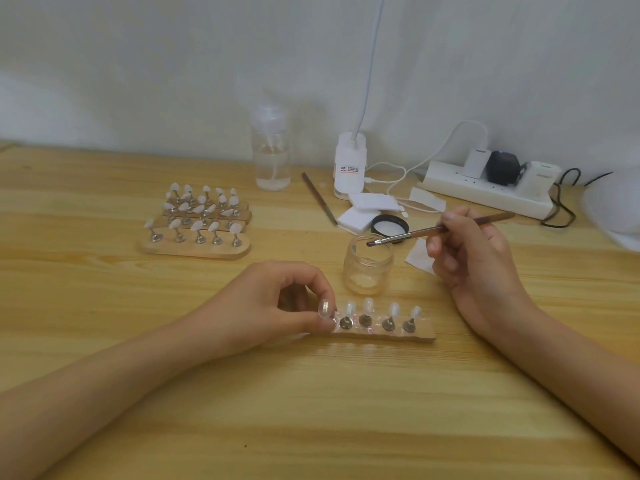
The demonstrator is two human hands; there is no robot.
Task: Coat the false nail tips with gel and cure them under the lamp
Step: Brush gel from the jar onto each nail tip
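Observation:
A wooden holder strip (420, 336) lies near the table's front middle with several false nail tips (368, 304) on small metal stands. My left hand (277, 303) pinches the leftmost stand and its clear tip at the strip's left end. My right hand (471, 258) grips a brown brush (429, 233), whose bristle end sits over the mouth of an open glass gel jar (367, 268). The jar stands just behind the strip. The lamp's white clip base (349, 166) stands at the back, its neck rising out of view.
More wooden strips with nail tips (199, 220) sit at the left. A clear pump bottle (272, 161), a second brush (318, 197), white pads (367, 209), the jar's black lid (389, 225) and a power strip with plugs (491, 185) line the back.

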